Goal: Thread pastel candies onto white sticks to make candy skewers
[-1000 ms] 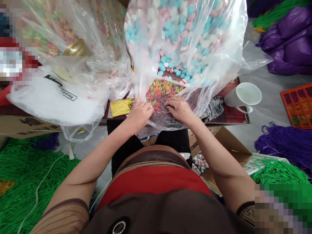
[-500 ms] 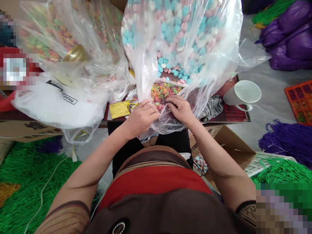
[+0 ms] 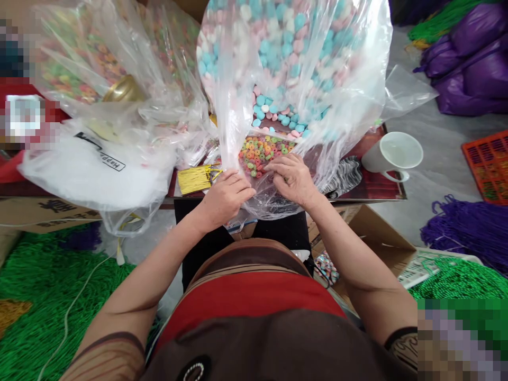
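Note:
Small multicoloured rings (image 3: 270, 148), some orange, some green and red, lie in a loose heap in a gap of the clear plastic at the table's front. My left hand (image 3: 232, 193) rests at the near left of the heap, fingers together and closed on the edge of the clear plastic bag (image 3: 230, 132). At the heap's right side is my right hand (image 3: 292, 180), its fingers bent and pressed together at the rings; whatever they hold is hidden. Blue, pink and white round pieces (image 3: 286, 119) lie just behind, with more inside the big bag.
Yellow twist ties (image 3: 194, 180) lie left of my left hand. A white mug (image 3: 392, 156) stands near the table's right edge beside a black-and-white patterned item (image 3: 344, 177). To the left is a white printed bag (image 3: 91, 164). An open carton (image 3: 377, 238) sits below, right.
My left hand has shifted slightly down and left. The right hand's fingers have curled in more, and more of the ring heap shows between the hands.

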`<action>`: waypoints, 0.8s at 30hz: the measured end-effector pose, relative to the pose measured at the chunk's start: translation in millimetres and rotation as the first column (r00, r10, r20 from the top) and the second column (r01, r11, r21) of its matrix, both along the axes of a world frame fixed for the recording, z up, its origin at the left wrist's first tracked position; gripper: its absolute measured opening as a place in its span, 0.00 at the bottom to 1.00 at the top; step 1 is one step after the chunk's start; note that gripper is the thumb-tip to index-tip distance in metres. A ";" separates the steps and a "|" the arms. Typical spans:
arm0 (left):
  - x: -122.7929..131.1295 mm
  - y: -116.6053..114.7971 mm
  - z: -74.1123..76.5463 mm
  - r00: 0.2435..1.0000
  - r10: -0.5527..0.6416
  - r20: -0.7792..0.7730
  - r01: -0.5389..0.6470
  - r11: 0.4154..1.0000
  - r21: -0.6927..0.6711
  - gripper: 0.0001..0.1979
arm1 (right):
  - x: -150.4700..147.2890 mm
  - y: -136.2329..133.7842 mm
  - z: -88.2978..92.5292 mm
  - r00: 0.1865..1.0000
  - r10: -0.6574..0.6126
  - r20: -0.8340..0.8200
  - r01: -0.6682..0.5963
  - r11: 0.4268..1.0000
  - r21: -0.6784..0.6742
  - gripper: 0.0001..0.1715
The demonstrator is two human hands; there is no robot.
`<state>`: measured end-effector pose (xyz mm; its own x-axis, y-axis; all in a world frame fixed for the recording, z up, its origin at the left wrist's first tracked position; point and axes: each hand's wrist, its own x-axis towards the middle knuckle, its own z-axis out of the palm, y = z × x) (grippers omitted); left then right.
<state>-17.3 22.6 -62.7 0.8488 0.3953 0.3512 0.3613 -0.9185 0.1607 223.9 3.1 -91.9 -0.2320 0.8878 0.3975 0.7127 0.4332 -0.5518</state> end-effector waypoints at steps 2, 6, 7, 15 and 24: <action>1.4 0.0 -0.4 1.000 0.005 -0.003 -0.005 1.000 -0.004 0.15 | -9.8 5.2 8.6 0.992 0.125 0.002 -0.125 0.991 -0.054 0.23; 0.9 0.1 -2.5 1.000 0.009 -0.021 -0.009 1.000 -0.002 0.15 | -30.3 23.1 9.0 0.954 0.270 0.133 -0.252 0.958 -0.137 0.20; 0.0 -0.4 -2.8 1.000 0.009 -0.020 -0.009 1.000 -0.005 0.15 | -34.0 27.8 6.6 0.949 0.259 0.182 -0.235 0.961 -0.145 0.19; -7.3 -4.5 -5.4 1.000 0.016 0.025 -0.016 1.000 -0.017 0.16 | -28.3 59.1 -5.9 0.964 0.065 0.259 -0.029 0.989 -0.142 0.20; 0.1 5.0 6.1 0.988 0.030 -0.151 -0.058 0.981 -0.185 0.14 | -9.6 35.6 6.0 0.993 -0.049 0.104 0.052 0.998 -0.020 0.19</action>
<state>-17.2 27.6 -56.7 0.8656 0.4809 0.1398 0.4335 -0.8592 0.2716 214.3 38.6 -85.9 -0.2256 0.9077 0.3537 0.7870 0.3838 -0.4830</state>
